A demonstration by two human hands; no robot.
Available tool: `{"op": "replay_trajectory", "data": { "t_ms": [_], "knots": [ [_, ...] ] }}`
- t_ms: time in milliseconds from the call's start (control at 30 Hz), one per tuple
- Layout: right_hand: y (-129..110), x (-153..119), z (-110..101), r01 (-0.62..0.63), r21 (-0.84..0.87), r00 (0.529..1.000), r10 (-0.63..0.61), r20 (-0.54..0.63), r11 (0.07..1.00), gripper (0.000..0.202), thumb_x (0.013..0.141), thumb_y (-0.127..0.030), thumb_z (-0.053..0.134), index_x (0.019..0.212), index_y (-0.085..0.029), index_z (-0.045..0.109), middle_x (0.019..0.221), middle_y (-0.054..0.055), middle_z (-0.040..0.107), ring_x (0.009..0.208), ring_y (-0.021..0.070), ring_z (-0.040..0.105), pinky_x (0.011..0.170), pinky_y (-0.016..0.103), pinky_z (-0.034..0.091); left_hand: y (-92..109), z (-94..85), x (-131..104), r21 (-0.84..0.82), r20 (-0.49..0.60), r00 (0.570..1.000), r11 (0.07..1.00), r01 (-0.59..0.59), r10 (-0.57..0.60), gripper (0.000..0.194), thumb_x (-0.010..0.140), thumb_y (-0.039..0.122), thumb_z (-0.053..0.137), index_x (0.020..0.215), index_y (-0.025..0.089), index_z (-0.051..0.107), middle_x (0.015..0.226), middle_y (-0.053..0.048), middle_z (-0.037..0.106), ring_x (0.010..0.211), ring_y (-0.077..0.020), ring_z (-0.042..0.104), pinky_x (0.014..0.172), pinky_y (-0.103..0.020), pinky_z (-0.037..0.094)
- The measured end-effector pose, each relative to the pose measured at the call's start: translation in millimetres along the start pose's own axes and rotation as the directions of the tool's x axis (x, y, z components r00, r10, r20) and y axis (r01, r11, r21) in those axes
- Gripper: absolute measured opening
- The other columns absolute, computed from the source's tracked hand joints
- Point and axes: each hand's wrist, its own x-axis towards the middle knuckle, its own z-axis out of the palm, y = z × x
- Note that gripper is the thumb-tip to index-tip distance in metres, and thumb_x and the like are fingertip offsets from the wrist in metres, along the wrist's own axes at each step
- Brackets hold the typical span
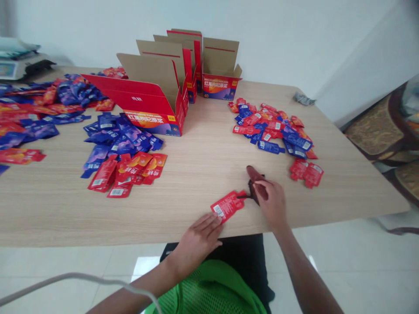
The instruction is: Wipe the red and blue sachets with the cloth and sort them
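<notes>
The tool (254, 174) is clamped in the right hand (274, 203), with the fingers closed around its brown handle. The pouch (227, 206) is positioned left of this grip, flat on the table (203, 168), label side up. Its narrow neck is pointed toward the tool and is overlapped by the tool's thin dark arm; whether the neck is pressed cannot be told. The pouch's lower left corner is covered by the fingertips of the left hand (199, 239), which is laid flat with fingers extended and is not closed around anything.

The table's near edge is crossed by both arms, just below the pouch. Bare tabletop is provided beyond the pouch, as far as the boxes (156, 124), whose flaps are raised. This clearance is bounded on the left by the left pile (121, 137) and on the right by the right pile (271, 126). Two pouches (307, 172) are placed right of the tool, apart from it. Bare tabletop is also found between these and the right edge.
</notes>
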Motion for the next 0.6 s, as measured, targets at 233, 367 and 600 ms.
{"op": "replay_trajectory", "data": {
  "t_ms": [233,367,600],
  "knots": [
    [14.0,-15.2,-33.0,-0.267,0.043,0.910,0.267,-0.317,0.963,0.041,0.094,-0.057,0.069,0.111,-0.019,0.072,0.110,0.013,0.071,0.104,0.0304,0.065,0.099,0.046,0.049,11.0,-16.9,39.0,-0.024,-0.043,0.996,0.997,0.078,-0.079,0.037,0.108,0.044,0.054,0.135,0.021,0.063,0.132,-0.009,0.071,0.128,-0.0243,0.064,0.117,-0.043,0.045],
    [15.8,-36.0,-27.6,-0.373,0.068,0.888,0.377,-0.264,0.925,0.055,0.090,-0.070,0.064,0.113,-0.020,0.071,0.113,0.015,0.071,0.104,0.0353,0.066,0.096,0.050,0.050,19.9,-2.6,49.7,0.119,0.004,0.977,0.971,0.209,-0.211,0.066,0.098,0.055,0.067,0.151,0.020,0.049,0.154,-0.015,0.053,0.143,-0.0332,0.048,0.120,-0.051,0.038],
    [21.9,-46.6,-23.5,-0.537,0.104,0.820,0.547,-0.169,0.837,0.055,0.081,-0.074,0.066,0.108,-0.027,0.073,0.113,0.016,0.073,0.104,0.0435,0.068,0.090,0.059,0.051,20.0,14.5,63.8,0.203,0.091,0.933,0.924,0.324,-0.347,0.080,0.087,0.070,0.072,0.145,0.017,0.055,0.133,-0.017,0.065,0.122,-0.0346,0.059,0.107,-0.052,0.047]
  ]
}}
